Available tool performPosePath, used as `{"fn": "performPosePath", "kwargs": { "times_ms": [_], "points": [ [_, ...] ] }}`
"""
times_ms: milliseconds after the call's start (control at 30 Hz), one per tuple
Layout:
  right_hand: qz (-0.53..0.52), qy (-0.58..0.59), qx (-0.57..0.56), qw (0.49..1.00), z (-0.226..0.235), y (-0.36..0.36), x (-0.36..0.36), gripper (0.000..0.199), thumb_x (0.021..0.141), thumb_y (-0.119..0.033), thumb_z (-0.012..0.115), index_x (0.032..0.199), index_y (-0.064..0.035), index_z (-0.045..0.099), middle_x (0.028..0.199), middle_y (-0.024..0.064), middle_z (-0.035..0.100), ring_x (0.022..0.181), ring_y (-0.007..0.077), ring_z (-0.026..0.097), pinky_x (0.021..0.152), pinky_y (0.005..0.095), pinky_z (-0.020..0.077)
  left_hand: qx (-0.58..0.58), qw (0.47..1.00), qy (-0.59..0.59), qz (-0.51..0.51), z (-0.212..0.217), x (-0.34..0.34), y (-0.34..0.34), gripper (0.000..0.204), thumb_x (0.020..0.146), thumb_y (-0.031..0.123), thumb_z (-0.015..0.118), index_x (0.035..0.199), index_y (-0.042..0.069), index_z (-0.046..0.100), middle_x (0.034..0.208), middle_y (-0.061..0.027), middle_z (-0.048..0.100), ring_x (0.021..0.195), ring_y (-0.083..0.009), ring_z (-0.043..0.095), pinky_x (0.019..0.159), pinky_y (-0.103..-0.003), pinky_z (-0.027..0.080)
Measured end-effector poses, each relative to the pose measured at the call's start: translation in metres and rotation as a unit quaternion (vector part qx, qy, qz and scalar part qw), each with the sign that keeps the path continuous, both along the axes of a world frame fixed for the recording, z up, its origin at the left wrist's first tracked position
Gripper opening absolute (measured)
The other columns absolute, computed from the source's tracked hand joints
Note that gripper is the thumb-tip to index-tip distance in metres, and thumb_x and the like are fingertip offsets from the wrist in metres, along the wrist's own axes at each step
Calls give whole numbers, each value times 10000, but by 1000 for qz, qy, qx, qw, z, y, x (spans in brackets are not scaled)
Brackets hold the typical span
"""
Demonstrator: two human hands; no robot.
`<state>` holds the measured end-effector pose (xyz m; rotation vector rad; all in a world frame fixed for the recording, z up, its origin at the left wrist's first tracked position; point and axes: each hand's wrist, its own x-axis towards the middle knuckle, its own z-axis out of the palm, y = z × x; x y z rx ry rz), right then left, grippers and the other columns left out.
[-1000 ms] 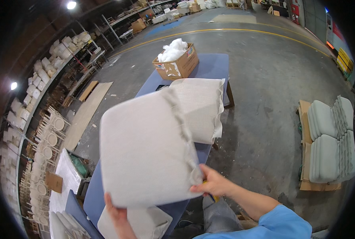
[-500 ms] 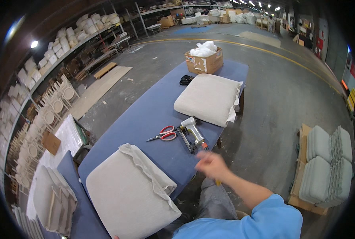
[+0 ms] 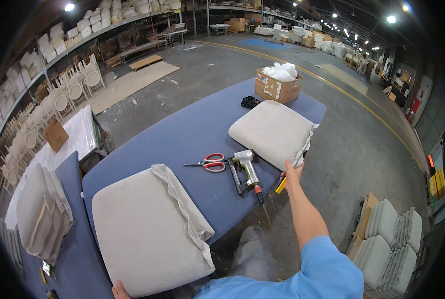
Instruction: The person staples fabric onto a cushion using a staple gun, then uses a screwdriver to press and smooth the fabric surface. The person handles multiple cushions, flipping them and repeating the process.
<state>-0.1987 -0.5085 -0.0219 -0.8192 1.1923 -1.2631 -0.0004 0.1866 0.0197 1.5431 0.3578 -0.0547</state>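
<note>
At the lower left, a light grey upholstered seat cushion (image 3: pixel 142 234) lies on the blue padded table, its loose fabric edge folded along the right side. My left hand (image 3: pixel 119 290) grips its bottom corner, mostly cut off by the picture's edge. Farther off lies a second grey cushion (image 3: pixel 270 130). My right hand (image 3: pixel 293 175) touches that cushion's near right corner and keeps a yellow-and-black handled tool (image 3: pixel 281 185) in its closed fingers; the tool's exact kind is hidden. Between the cushions rest a staple gun (image 3: pixel 246 169) with an air hose and red-handled scissors (image 3: pixel 213 162).
A cardboard box (image 3: pixel 278 88) of white stuffing and a black object (image 3: pixel 250 102) sit at the table's far end. Stacked cushions stand on the floor at right (image 3: pixel 389 239) and at the far left (image 3: pixel 45 214). Chair frames (image 3: pixel 75 89) line the left.
My right hand has moved forward from beside the staple gun to the far cushion's corner, carrying the yellow-handled tool. The view has shifted, and more of my left hand shows.
</note>
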Motion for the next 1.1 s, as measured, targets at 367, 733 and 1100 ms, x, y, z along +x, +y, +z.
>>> {"fn": "performPosePath", "kwargs": {
  "times_ms": [367,733,1100],
  "points": [
    [56,-163,-5,985,171,-105,16,273,1098,-332,615,1169,-71,581,774,150,665,477,172,525,459,345,460,-29,999,7,-33,-10,5,9,529,1085,430,679,1411,24,589,1355,-110,676,1259,-254,648,1072,-453,521],
    [38,-85,-14,996,238,-131,46,356,1121,-380,578,1226,-39,585,894,189,701,547,162,545,519,313,498,-49,998,-5,-31,-18,2,15,516,1101,424,682,1397,13,584,1321,-111,675,1211,-233,646,1064,-427,504],
    [98,-8,-31,995,44,-49,9,262,1102,-268,616,1288,-84,606,988,117,703,655,233,636,562,398,496,-64,997,-23,-29,-14,-2,20,482,1080,344,710,1413,17,587,1325,-79,686,1199,-188,645,1054,-373,503]
  ]
}}
